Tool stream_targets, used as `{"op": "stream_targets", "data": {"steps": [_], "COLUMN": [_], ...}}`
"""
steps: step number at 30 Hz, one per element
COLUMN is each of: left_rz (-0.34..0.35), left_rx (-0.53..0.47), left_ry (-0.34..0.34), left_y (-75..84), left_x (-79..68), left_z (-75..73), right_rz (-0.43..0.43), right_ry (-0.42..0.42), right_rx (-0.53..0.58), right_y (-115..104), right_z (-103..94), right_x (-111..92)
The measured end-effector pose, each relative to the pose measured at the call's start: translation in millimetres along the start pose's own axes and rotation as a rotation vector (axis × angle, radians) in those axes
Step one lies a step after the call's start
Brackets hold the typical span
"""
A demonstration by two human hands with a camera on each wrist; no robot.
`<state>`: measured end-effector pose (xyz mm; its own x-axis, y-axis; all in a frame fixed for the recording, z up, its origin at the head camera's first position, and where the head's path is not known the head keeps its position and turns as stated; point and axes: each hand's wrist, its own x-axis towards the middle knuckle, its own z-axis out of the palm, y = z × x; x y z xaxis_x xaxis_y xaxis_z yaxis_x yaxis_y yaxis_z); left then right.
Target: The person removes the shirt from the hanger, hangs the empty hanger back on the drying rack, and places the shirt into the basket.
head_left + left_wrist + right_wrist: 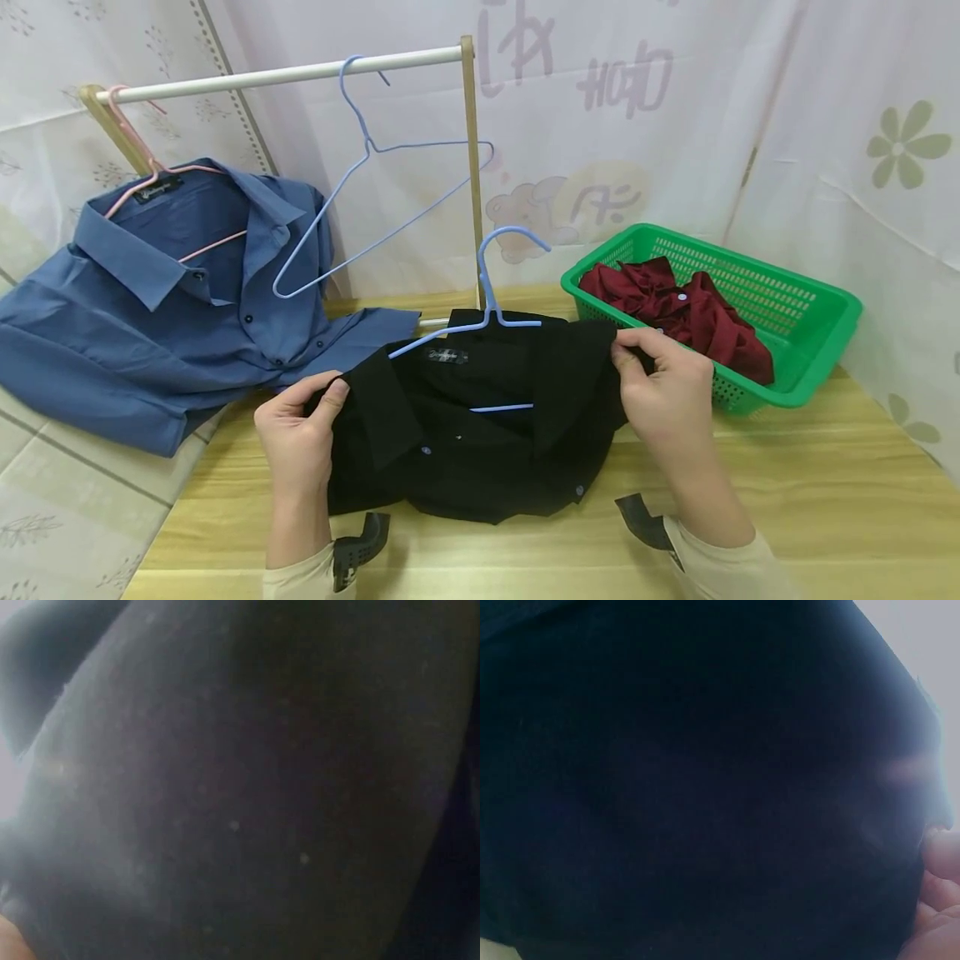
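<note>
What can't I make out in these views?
Head: writing on the label of the black shirt, too small.
Head: ends of the hanger inside the black shirt, covered by cloth.
Head: left part of the blue shirt, cut off by frame edge.
Both wrist views: most surroundings, hidden by the blurred black shirt.

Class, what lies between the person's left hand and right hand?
The head view shows a black collared fabric shirt between the left hand and the right hand, with a light-blue, curved-hook hanger partly inside its neckline.
</note>
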<state>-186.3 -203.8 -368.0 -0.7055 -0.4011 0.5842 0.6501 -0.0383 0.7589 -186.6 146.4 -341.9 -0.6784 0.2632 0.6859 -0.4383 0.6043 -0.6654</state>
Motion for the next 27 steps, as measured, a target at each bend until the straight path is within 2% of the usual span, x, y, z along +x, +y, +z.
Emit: {"op": "stream_targets", "data": {"steps": [16,22,27], "left_rz": [-0.029,-0.019,0.036], "left_rx": [0.081,0.056,-0.011], "left_ry": [-0.019,-0.038,-0.077], "left_y": [-2.0,-0.9,3.2], "left_x": [-3.0,-2.3,2.2], "left_z": [6.6,2.8,-5.8], "right_rz": [-0.071,-0.189,-0.341], "right_ry": [0.006,0.009,-0.072], "right_rx": [0.006,0.069,0.118], "right_y": [-14.3,-16.2,-10.4], "right_z": [14.5,15.2,4.3], "right_x": [-0.4,0.4,4.4]}}
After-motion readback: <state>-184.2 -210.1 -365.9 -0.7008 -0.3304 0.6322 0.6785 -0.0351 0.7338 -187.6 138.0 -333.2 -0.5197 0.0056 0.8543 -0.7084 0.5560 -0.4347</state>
